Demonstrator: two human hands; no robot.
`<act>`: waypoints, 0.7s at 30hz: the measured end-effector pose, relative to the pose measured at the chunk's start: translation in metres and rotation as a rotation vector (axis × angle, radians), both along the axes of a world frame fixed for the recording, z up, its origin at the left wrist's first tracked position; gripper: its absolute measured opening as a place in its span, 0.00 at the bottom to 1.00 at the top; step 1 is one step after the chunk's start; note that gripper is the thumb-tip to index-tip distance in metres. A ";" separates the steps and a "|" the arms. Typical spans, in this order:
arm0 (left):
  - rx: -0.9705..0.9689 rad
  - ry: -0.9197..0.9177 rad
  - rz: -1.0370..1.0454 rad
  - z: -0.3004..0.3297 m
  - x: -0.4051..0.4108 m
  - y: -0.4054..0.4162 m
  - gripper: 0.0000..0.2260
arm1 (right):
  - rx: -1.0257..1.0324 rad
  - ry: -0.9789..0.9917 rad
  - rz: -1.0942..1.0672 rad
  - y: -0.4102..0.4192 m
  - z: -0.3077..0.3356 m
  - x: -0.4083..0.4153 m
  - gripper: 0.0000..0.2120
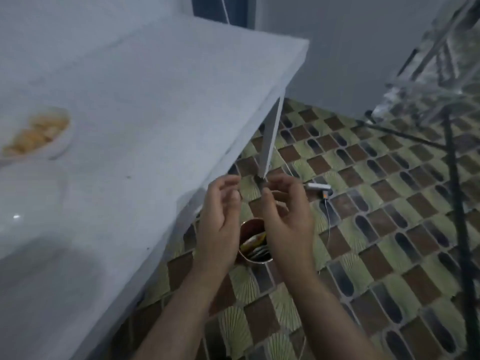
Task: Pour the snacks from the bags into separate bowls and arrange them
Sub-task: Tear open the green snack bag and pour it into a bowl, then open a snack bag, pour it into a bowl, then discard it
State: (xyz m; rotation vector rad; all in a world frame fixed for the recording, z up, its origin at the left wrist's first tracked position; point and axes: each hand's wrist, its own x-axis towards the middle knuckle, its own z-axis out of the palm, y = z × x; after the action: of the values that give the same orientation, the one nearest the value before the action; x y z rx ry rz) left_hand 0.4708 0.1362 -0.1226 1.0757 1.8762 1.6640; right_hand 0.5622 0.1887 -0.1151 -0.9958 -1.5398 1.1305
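Two hands above a floor bin, off the tabletop edge

Two hands, left hand [220,216] and right hand [287,216], hover close together, fingers loosely curled, holding nothing, past the white tabletop [155,100] edge. Below them, a small bin [253,242] on the tiled floor [363,229] holds crumpled wrappers, half hidden. Bowl of snacks [36,133] sits far left, blurred, cut by the frame. Open tabletop lies between.
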 end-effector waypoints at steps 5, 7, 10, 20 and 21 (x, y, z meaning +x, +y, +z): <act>0.124 0.042 0.212 0.088 -0.042 -0.062 0.11 | 0.129 0.023 0.266 -0.045 0.096 -0.051 0.06; 0.170 0.064 0.319 0.109 -0.071 -0.093 0.10 | 0.156 0.026 0.370 -0.066 0.120 -0.081 0.07; 0.203 0.107 0.496 0.131 -0.118 -0.148 0.08 | 0.189 0.036 0.526 -0.101 0.144 -0.132 0.07; 0.235 0.129 0.908 0.141 -0.243 -0.322 0.09 | 0.295 0.070 0.891 -0.227 0.167 -0.292 0.07; 0.223 0.110 0.933 0.137 -0.256 -0.333 0.08 | 0.302 0.061 0.907 -0.236 0.164 -0.308 0.08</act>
State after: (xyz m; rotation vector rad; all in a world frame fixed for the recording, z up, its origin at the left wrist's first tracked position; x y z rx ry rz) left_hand 0.2153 -0.1966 0.0146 0.3276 2.5175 2.3648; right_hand 0.2542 -0.0472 0.0494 -0.0109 -2.0989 1.4286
